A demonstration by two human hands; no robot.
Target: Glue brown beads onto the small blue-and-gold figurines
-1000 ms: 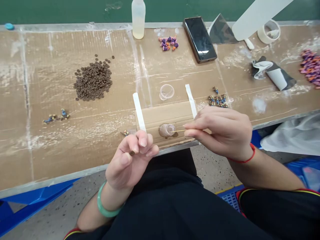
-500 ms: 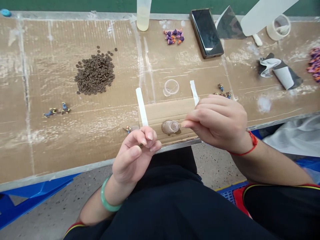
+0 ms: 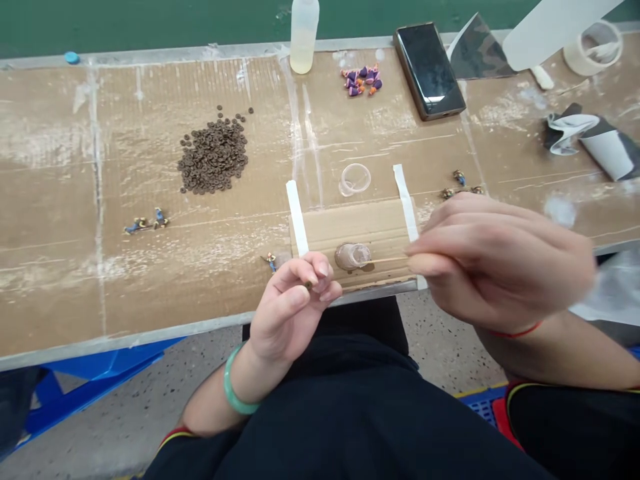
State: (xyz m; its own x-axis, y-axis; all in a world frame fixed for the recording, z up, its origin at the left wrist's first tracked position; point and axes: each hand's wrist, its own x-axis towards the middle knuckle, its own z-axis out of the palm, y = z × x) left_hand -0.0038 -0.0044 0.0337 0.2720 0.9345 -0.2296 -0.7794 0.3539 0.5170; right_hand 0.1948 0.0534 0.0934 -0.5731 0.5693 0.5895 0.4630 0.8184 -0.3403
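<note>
Between thumb and fingertips, my left hand (image 3: 295,300) pinches a small dark brown disc (image 3: 309,285), much like those in the pile. My right hand (image 3: 500,260), slightly blurred, is closed on a thin pale stick (image 3: 395,261) that points left. A small clear cup (image 3: 359,254) lies tilted on a corrugated cardboard piece (image 3: 350,217), with a wet patch around it; the stick's tip is just right of it. Beyond it sits a clear round lid or shallow cup (image 3: 355,179). A tiny painted figurine (image 3: 271,261) stands near my left fingers, and more figurines (image 3: 459,177) lie beyond my right hand.
A heap of small brown discs (image 3: 213,157) lies at left, with two blue figurines (image 3: 159,217) nearer. At the back are a bottle (image 3: 304,37), purple-orange pieces (image 3: 361,80), a phone (image 3: 430,70) and a tape roll (image 3: 593,48). White tape strips (image 3: 297,217) flank the cardboard.
My right hand has drawn back to the right, pulling the stick away from the clear cup. My left hand still pinches the disc. The whole view has shifted a little.
</note>
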